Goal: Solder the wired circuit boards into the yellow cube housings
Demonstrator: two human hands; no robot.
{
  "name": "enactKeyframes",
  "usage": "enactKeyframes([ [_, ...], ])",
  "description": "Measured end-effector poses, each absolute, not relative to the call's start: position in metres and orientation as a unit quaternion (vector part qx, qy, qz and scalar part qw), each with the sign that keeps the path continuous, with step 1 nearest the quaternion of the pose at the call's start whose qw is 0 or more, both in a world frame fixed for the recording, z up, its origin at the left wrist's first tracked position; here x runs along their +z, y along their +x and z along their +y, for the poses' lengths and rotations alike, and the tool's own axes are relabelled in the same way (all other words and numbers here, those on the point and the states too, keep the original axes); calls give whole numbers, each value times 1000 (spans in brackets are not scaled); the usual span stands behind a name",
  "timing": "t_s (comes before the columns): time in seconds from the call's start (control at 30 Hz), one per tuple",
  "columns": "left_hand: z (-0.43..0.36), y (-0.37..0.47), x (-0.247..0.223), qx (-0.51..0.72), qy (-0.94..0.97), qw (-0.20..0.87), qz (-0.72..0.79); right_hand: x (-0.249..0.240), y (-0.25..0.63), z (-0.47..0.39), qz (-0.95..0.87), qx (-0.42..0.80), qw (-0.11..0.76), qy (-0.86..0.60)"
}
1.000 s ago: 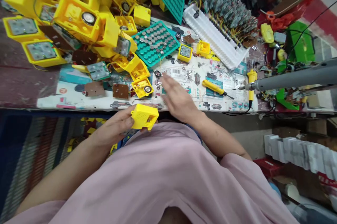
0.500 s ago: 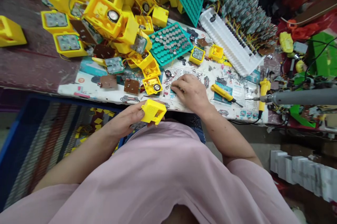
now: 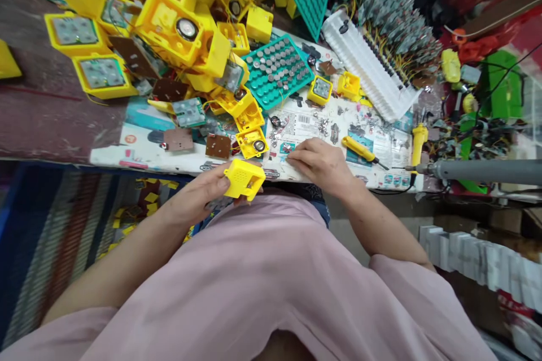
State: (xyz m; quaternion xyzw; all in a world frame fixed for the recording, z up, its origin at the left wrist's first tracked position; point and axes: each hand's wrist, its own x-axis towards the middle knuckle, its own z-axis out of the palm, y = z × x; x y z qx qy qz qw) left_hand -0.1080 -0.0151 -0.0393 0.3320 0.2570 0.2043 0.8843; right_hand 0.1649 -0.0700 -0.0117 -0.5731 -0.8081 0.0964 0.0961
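My left hand (image 3: 207, 188) is closed round a small yellow plastic housing (image 3: 244, 179), held at the table's front edge with its grille of holes facing up. Over the printed sheet, my right hand (image 3: 319, 164) has thumb and fingers pinched together, tips pointing left; whatever they hold, if anything, is too small to make out. Small metal screws (image 3: 324, 126) lie scattered beyond that hand. Left of it, an open yellow housing with a round speaker (image 3: 253, 143) rests on the sheet, with a brown circuit board (image 3: 218, 147) beside it.
A heap of yellow housings (image 3: 169, 27) fills the back left. Behind my hands lies a green tray of button cells (image 3: 277, 70). A white foam rack (image 3: 368, 64) stands to the right, near a yellow-handled screwdriver (image 3: 359, 149) and a grey rod-shaped tool (image 3: 478, 170).
My right hand has drawn back from the small metal parts, towards me and slightly right. My left hand still holds the yellow housing in nearly the same place. The view has shifted a little.
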Motion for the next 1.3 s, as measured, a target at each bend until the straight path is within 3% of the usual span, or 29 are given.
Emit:
enactKeyframes([
  [0.1, -13, -109, -37, 203, 334, 882, 263, -22, 161, -74, -788, 105, 114, -595],
  [0.4, -14, -106, -43, 153, 323, 893, 272, -17, 151, -63, -782, 99, 9, -615],
  [0.6, -15, -70, -26, 154, 287, 903, 278, -8, 208, -75, -726, 18, 183, -663],
  [0.67, -15, -53, -19, 159, 283, 904, 279, -7, 237, -77, -669, -46, 196, -715],
  [0.83, -13, -23, -11, 175, 249, 905, 296, -11, 258, -63, -618, -107, 179, -758],
  [1.1, -10, -3, -7, 165, 230, 896, 343, -14, 201, -10, -691, 17, 31, -722],
  [1.2, -10, -1, -5, 152, 203, 898, 361, -15, 208, -6, -699, 32, 90, -708],
  [1.3, -9, -3, -5, 154, 185, 899, 365, -12, 217, -17, -684, 86, 234, -685],
])
